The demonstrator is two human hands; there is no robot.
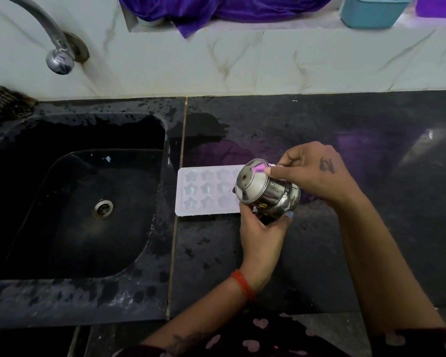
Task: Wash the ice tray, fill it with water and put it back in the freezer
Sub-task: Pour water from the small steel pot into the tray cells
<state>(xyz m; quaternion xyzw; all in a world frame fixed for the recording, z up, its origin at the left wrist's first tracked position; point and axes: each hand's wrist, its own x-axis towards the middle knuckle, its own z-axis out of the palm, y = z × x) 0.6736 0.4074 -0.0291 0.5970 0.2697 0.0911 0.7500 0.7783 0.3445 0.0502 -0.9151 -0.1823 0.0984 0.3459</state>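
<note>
The left hand [262,235] curls its fingers round the underside of a small steel pot [267,193], tipped on its side with its base facing the sink [0,202], while the right hand [312,171] grips the pot from above, fingers bent over it. Just beyond the left hand's knuckles, under the pot, the white star-celled ice tray [206,190] lies flat on the wet black counter [319,253], beside the sink.
</note>
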